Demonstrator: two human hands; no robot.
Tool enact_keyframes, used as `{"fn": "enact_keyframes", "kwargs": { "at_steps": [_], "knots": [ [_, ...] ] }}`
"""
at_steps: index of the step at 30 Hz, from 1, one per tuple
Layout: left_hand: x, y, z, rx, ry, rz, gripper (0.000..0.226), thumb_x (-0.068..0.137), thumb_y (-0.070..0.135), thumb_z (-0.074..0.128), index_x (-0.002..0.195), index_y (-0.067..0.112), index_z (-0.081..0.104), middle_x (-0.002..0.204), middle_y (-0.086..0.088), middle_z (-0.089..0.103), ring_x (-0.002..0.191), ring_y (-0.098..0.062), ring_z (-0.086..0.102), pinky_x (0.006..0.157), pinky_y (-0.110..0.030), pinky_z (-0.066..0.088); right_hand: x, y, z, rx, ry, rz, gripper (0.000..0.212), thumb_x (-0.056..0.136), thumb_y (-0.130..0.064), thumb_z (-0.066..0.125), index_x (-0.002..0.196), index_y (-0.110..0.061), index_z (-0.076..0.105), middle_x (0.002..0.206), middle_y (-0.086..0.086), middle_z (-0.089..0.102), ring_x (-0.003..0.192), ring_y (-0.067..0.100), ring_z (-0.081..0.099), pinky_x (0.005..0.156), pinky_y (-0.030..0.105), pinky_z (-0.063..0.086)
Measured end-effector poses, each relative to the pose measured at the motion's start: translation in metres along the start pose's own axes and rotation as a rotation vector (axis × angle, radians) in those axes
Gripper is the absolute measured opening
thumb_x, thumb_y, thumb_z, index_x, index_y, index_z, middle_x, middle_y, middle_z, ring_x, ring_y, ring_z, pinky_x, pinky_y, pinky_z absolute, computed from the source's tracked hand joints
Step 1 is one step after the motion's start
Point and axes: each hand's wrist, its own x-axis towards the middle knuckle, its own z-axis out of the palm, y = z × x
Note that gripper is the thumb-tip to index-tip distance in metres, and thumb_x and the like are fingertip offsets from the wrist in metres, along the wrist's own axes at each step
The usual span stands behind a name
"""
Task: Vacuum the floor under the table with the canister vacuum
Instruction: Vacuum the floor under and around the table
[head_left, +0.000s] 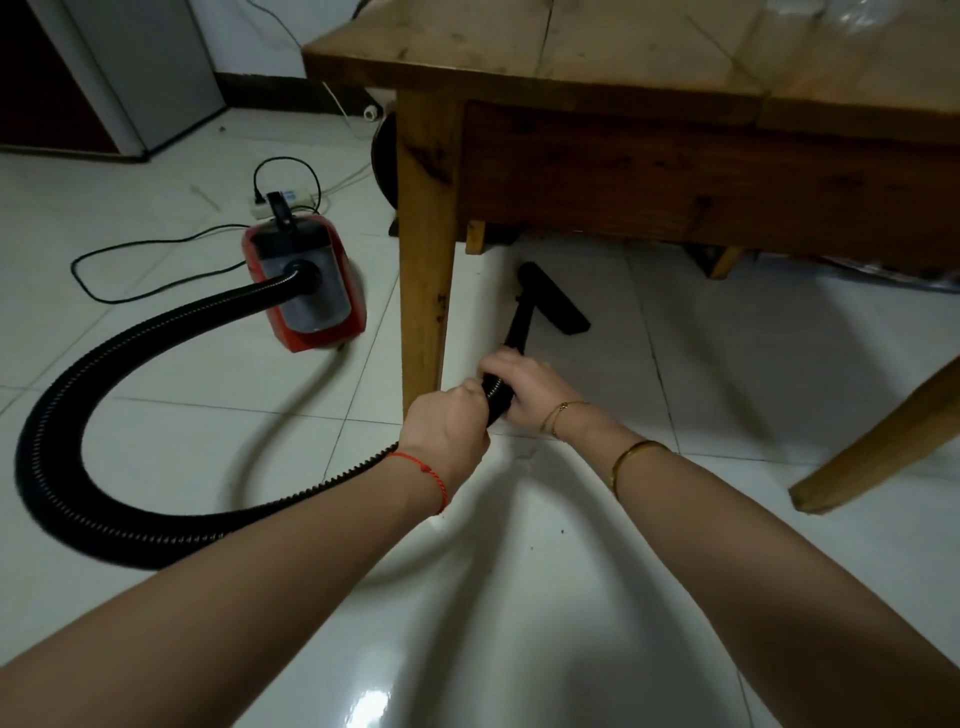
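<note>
A red and grey canister vacuum (306, 291) stands on the white tiled floor, left of the wooden table (597, 57). Its black ribbed hose (104, 364) loops left and back to my hands. My left hand (447, 423) is shut on the hose end. Just ahead of it, my right hand (524, 392) grips the same hose end where the black wand begins. The black floor nozzle (553, 301) lies flat on the tiles just under the table's near edge, right of the table leg (423, 291).
A white power strip (283, 200) with a black cord lies behind the vacuum. A slanted wooden leg (878, 441) crosses the right side. More wooden legs and a dark round object stand under the table. A grey cabinet (150, 67) stands at the back left.
</note>
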Motion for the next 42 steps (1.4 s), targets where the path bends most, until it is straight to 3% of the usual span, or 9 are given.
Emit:
{"fn": "enact_keyframes", "kwargs": {
  "at_steps": [7, 11, 17, 24, 33, 37, 40, 42],
  "knots": [
    [-0.078, -0.013, -0.021, -0.021, 0.001, 0.034, 0.02, 0.094, 0.022, 0.048, 0.11, 0.01, 0.048, 0.094, -0.003, 0.064, 0.08, -0.023, 0.066, 0.058, -0.027, 0.038, -0.047, -0.065, 0.001, -0.002, -0.057, 0.018, 0.027, 0.078, -0.015, 0.061, 0.091, -0.033, 0.047, 0.097, -0.005, 0.05, 0.089, 0.019, 0.055, 0.085, 0.048, 0.048],
    [-0.121, -0.023, -0.028, -0.035, -0.01, 0.066, 0.021, 0.094, 0.023, 0.046, 0.111, 0.01, 0.048, 0.093, -0.003, 0.064, 0.08, -0.023, 0.066, 0.059, -0.027, 0.038, -0.076, -0.096, 0.003, 0.009, -0.064, -0.004, 0.019, 0.082, -0.013, 0.062, 0.098, -0.02, 0.054, 0.102, 0.002, 0.054, 0.096, 0.02, 0.054, 0.081, 0.033, 0.042],
    [-0.161, -0.036, -0.028, -0.016, -0.037, 0.121, 0.02, 0.093, 0.025, 0.046, 0.108, 0.011, 0.048, 0.092, -0.004, 0.064, 0.08, -0.025, 0.065, 0.059, -0.028, 0.038, -0.105, -0.129, 0.015, 0.007, -0.05, 0.001, 0.018, 0.081, -0.014, 0.061, 0.095, -0.019, 0.053, 0.104, 0.002, 0.054, 0.099, 0.019, 0.052, 0.083, 0.034, 0.047],
    [-0.162, -0.035, -0.027, 0.017, -0.067, 0.166, 0.021, 0.093, 0.027, 0.045, 0.108, 0.012, 0.047, 0.096, -0.005, 0.065, 0.082, -0.027, 0.065, 0.061, -0.03, 0.037, -0.116, -0.127, 0.017, 0.057, -0.039, 0.01, 0.015, 0.083, -0.009, 0.059, 0.097, -0.013, 0.053, 0.113, 0.004, 0.056, 0.132, 0.027, 0.039, 0.095, 0.04, 0.046],
    [-0.171, -0.023, -0.112, -0.044, -0.235, 0.202, 0.024, 0.094, 0.027, 0.044, 0.11, 0.01, 0.046, 0.1, -0.006, 0.065, 0.085, -0.028, 0.065, 0.061, -0.03, 0.034, -0.139, -0.147, -0.051, 0.185, -0.151, 0.071, 0.018, 0.083, -0.005, 0.058, 0.1, -0.01, 0.055, 0.114, 0.003, 0.057, 0.142, 0.025, 0.029, 0.103, 0.03, 0.036],
    [-0.186, -0.029, -0.158, -0.053, -0.317, 0.195, 0.024, 0.095, 0.027, 0.043, 0.11, 0.009, 0.047, 0.101, -0.006, 0.065, 0.086, -0.028, 0.065, 0.062, -0.03, 0.035, -0.147, -0.177, -0.083, 0.233, -0.198, 0.079, 0.016, 0.084, -0.005, 0.059, 0.1, -0.008, 0.055, 0.112, 0.006, 0.059, 0.14, 0.027, 0.032, 0.1, 0.028, 0.036],
    [-0.201, -0.035, -0.186, -0.067, -0.38, 0.183, 0.023, 0.094, 0.027, 0.043, 0.11, 0.01, 0.047, 0.1, -0.006, 0.065, 0.086, -0.028, 0.065, 0.062, -0.03, 0.035, -0.155, -0.2, -0.103, 0.265, -0.228, 0.072, 0.016, 0.081, -0.005, 0.059, 0.096, -0.008, 0.055, 0.106, 0.007, 0.059, 0.129, 0.033, 0.042, 0.092, 0.034, 0.047],
    [-0.212, -0.039, -0.202, -0.074, -0.421, 0.185, 0.022, 0.094, 0.026, 0.043, 0.109, 0.01, 0.047, 0.099, -0.006, 0.066, 0.084, -0.028, 0.065, 0.061, -0.03, 0.035, -0.163, -0.216, -0.112, 0.305, -0.256, 0.074, 0.017, 0.08, -0.004, 0.059, 0.096, -0.008, 0.055, 0.105, 0.006, 0.059, 0.133, 0.031, 0.04, 0.094, 0.042, 0.048]
  ]
}}
